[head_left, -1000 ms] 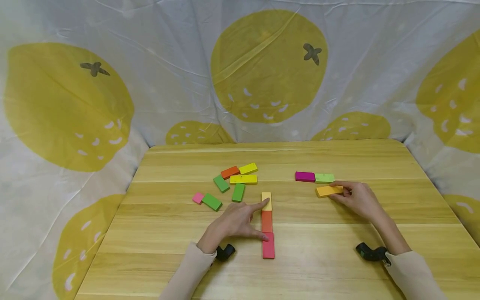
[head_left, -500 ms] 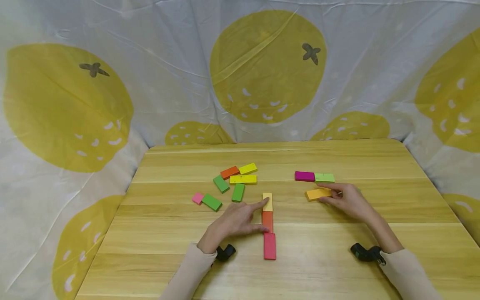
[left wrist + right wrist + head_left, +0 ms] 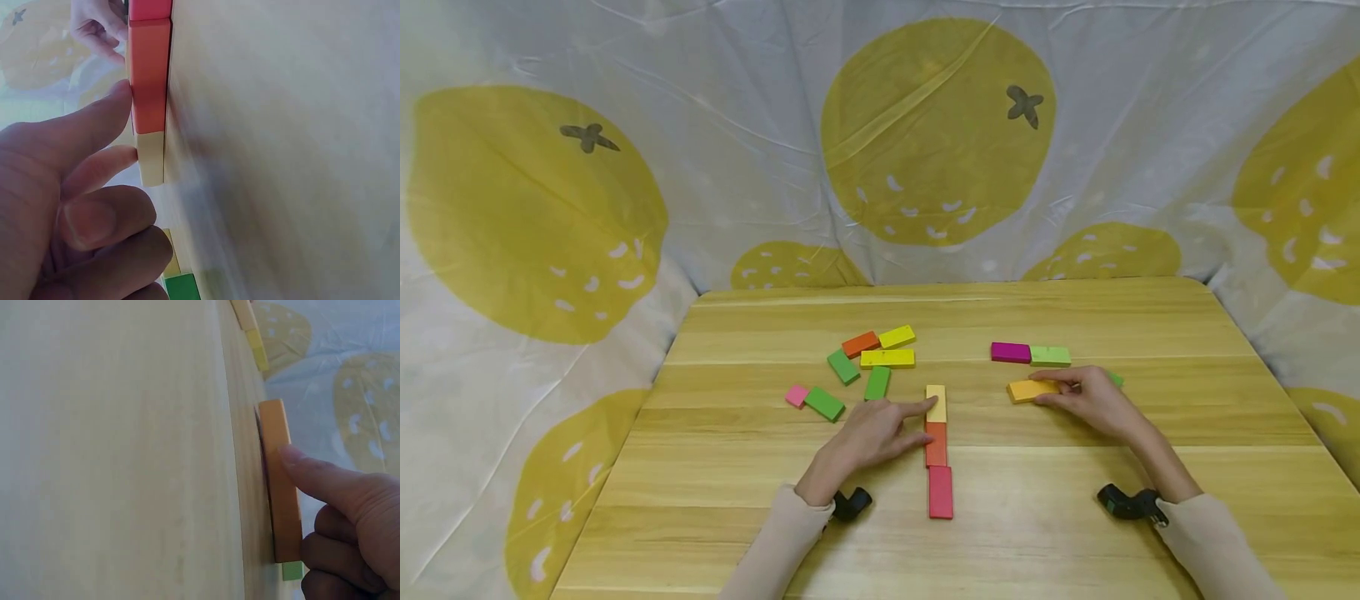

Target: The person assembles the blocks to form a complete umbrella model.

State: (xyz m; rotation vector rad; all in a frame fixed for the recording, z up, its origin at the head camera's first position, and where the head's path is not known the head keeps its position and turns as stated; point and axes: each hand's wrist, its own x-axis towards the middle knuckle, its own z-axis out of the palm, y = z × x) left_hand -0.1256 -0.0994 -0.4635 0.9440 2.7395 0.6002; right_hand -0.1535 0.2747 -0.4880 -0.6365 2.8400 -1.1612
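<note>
A column of blocks lies in the middle of the table: a cream block (image 3: pixel 936 404) farthest away, an orange-red block (image 3: pixel 937 454) in the middle and a pinkish-red block (image 3: pixel 941 493) nearest. My left hand (image 3: pixel 876 433) touches the cream block with a straight index finger, its thumb on the orange-red block. In the left wrist view, the other fingers bend inward beside the blocks. My right hand (image 3: pixel 1093 402) pinches a yellow-orange block (image 3: pixel 1021 392) by its right part, thumb on the near side. The right wrist view shows this yellow-orange block (image 3: pixel 281 487) flat along the thumb.
Left of the column lie several green, yellow, orange and pink blocks, including a long yellow block (image 3: pixel 887 359). Beyond my right hand are a purple block (image 3: pixel 1011 352) and a light green block (image 3: pixel 1049 357), end to end. A green block (image 3: pixel 1116 379) is mostly hidden behind that hand.
My right hand has moved left with the yellow-orange block, uncovering part of a green block. My left thumb has shifted from the pinkish-red block to the orange-red one; the column moved slightly right.
</note>
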